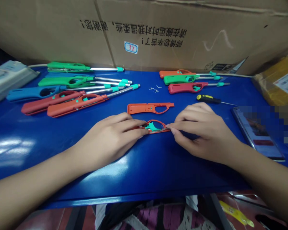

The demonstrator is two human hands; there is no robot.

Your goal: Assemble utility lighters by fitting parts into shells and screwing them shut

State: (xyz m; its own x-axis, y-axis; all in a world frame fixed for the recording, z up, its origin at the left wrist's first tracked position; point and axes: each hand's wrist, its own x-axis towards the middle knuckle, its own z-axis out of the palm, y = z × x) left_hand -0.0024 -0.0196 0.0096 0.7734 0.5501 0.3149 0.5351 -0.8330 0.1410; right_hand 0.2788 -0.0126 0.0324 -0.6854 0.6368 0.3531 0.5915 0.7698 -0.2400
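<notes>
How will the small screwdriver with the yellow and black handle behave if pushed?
The screwdriver would probably roll, since its handle looks round. It likely stays stiff, with a thin metal shaft. The glossy blue table may let it slide easily.

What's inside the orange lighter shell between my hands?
A teal trigger sits in the orange lighter shell's finger loop. The left hand covers its left end, the right hand its right end.

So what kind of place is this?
Probably a small bench for assembling lighters: the left hand and right hand hold an open orange lighter shell on a blue table, whole lighters alongside, cardboard boxes behind.
</notes>
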